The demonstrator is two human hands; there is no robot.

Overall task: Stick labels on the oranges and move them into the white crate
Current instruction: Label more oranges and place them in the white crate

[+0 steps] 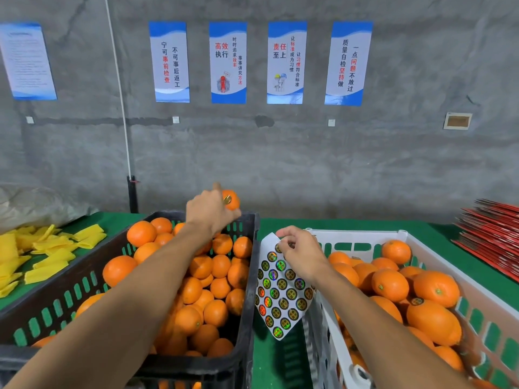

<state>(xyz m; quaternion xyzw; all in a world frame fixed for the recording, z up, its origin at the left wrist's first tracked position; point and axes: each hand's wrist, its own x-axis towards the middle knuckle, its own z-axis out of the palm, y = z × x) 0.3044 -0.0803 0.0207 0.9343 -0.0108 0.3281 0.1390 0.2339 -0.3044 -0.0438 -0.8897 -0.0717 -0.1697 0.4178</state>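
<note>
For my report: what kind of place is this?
Probably a fruit packing workshop: a black crate and a white crate full of oranges, a label sheet, and work-slogan posters on a bare concrete wall.

First poster (169, 62), upper centre-left: 宁可事前检查 不可事后返工
Second poster (228, 63), upper centre: 高效执行; small columns 时时追求效率 事事讲究方法
Third poster (286, 62), upper centre: 责任至上; small columns partly legible, 让标准成为习惯 让习惯符合标准
Fourth poster (349, 63), upper centre-right: 质量自检坚持做 一点问题不放过
Far-left notice (27, 61), upper left: print too small to read
Sticker sheet (280, 296), lower centre: round label marks too small to read
</note>
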